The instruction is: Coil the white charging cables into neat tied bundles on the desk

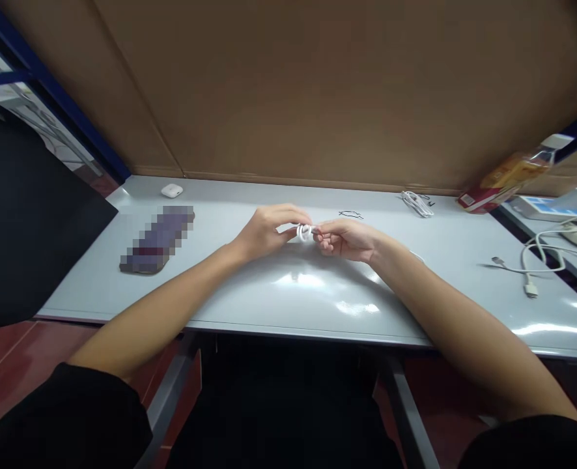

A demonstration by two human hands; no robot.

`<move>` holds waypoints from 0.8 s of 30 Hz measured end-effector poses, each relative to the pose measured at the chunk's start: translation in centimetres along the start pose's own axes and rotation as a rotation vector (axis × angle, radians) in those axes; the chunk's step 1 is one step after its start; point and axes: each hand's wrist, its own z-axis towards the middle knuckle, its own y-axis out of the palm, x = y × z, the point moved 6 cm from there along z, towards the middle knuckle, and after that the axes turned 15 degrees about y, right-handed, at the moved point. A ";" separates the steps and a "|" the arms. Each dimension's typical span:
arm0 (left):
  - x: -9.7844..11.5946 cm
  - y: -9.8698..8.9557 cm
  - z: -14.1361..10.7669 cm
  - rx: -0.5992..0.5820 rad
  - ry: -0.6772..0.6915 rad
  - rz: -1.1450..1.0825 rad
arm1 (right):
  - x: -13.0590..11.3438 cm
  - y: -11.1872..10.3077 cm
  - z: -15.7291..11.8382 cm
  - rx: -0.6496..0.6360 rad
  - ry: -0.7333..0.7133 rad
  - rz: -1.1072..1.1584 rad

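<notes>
Between my two hands, just above the table, is a small coil of white cable (305,232). My left hand (272,229) pinches the coil's left side between thumb and fingers. The fingers of my right hand (346,239) are curled closed at the coil's right side, gripping the cable there. A thin white length of cable shows beyond my right wrist on the table. Thin black ties (351,214) lie on the table behind my right hand.
On the white table (249,299) are a blurred-out phone (157,241), a white earbud case (172,190), a bundled white cable (417,204) and loose USB cables (530,286). A bottle (508,176) leans at the back right. A brown panel (318,91) stands behind.
</notes>
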 end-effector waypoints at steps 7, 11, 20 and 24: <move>-3.2 0.7 -1.3 0.111 -0.434 -0.425 | -2.8 0.7 -3.0 0.615 -0.785 -0.886; -3.2 1.5 -1.7 0.074 -0.516 -0.573 | -2.6 1.9 -3.3 0.703 -0.869 -1.153; -2.7 0.6 -0.7 0.032 -0.189 -0.247 | -1.0 0.4 -0.9 0.366 -0.214 -0.449; -1.4 0.4 -0.2 -0.018 -0.049 -0.088 | 0.3 0.4 -0.1 0.094 0.017 -0.033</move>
